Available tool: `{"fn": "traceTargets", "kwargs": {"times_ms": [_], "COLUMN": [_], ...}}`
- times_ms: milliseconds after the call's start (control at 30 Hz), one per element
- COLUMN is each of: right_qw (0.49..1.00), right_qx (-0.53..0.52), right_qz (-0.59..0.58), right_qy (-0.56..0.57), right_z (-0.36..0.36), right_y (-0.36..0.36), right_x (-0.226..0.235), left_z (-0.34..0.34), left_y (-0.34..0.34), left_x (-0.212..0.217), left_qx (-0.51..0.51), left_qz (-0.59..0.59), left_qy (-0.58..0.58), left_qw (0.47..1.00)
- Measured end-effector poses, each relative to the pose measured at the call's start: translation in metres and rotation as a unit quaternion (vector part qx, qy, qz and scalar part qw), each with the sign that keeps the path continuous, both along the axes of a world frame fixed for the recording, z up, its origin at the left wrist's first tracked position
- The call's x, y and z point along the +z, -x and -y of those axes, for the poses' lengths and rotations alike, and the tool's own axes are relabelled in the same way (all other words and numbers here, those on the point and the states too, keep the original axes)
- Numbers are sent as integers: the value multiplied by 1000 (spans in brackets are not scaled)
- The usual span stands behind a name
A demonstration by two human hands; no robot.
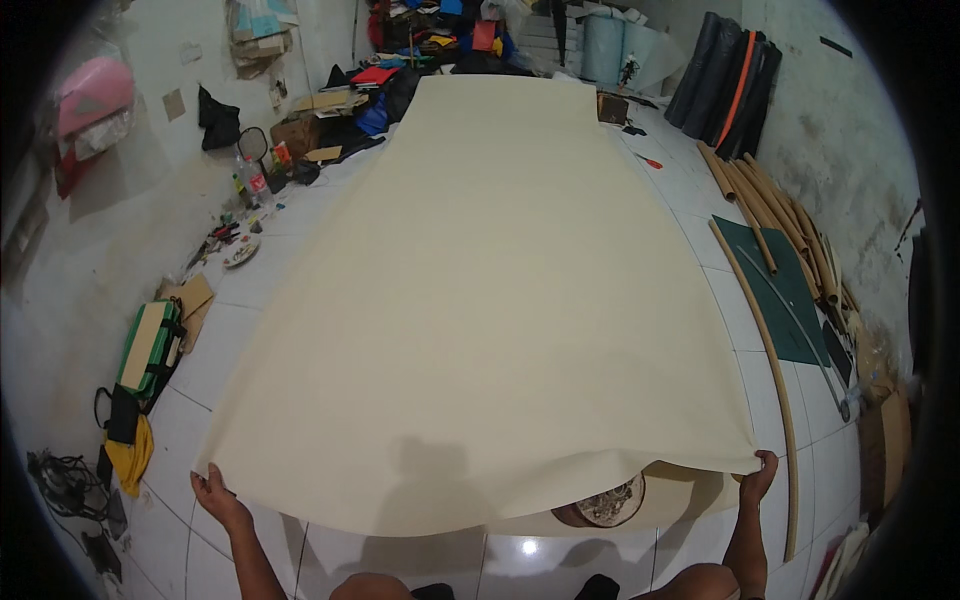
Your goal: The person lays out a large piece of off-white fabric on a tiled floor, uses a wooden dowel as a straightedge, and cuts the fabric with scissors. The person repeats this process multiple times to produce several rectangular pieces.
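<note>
a round brown dish (570,516) with small speckled contents, too tiny to tell, shows under the raised near edge of a long cream sheet (480,280) spread over the white tiled floor (390,553). at far left, a clear bottle (256,184) wears a red label. both arms stretch wide: the left hand's (216,492) fingers pinch the near left corner, the right hand's (760,478) the near right corner.
</note>
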State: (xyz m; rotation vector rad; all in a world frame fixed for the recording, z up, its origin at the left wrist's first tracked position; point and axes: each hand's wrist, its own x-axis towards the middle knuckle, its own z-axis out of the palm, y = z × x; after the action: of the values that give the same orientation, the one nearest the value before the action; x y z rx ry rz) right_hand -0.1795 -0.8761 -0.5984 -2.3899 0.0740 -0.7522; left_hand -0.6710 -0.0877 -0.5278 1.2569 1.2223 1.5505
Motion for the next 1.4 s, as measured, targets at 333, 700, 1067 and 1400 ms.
{"fn": "traceTargets", "kwargs": {"times_ms": [333,700,1067,1400], "right_qw": [971,963,977,988], "right_qx": [-7,-66,-154,-66], "right_qz": [-45,173,18,21], "right_qy": [-236,-194,-146,-138], "right_z": [-4,23,39,64], "right_y": [-12,-44,-35,-8], "right_x": [13,39,40,36], "left_z": [-64,-139,-141,-66], "left_y": [65,12,38,81], "left_x": [-59,-139,-80,-54], "left_qx": [-21,-224,-106,-62], "left_qz": [-5,260,13,15], "left_qy": [147,274,63,45], "left_qw": [989,899,992,997]}}
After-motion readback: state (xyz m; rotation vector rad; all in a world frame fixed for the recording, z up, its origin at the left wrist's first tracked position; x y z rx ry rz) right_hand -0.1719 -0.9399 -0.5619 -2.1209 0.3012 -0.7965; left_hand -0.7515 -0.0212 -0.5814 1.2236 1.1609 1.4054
